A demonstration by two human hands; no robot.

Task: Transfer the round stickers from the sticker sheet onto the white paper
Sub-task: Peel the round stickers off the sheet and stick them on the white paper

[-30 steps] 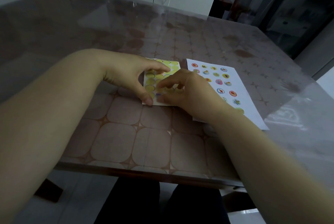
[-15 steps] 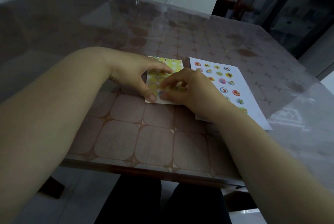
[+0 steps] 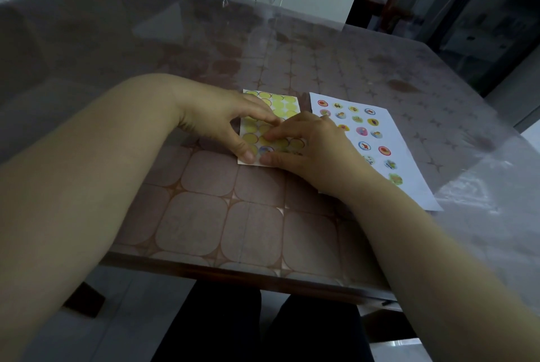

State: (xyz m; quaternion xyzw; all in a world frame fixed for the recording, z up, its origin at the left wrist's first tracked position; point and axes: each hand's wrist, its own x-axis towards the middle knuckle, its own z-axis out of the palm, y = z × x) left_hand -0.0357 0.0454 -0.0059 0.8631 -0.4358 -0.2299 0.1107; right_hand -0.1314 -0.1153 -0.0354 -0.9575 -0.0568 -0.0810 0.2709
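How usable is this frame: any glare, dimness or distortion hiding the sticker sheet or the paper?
Head view: dim overall; glare washes the table right of the white paper, not the paper; wide-angle bending at frame edges; left hand and right hand hide part of the sticker sheet.

Dim, bluish light — glare streaks the table at right; wide-angle bending at the edges.

Sticker sheet partly covered, white paper corner hidden — round stickers illegible
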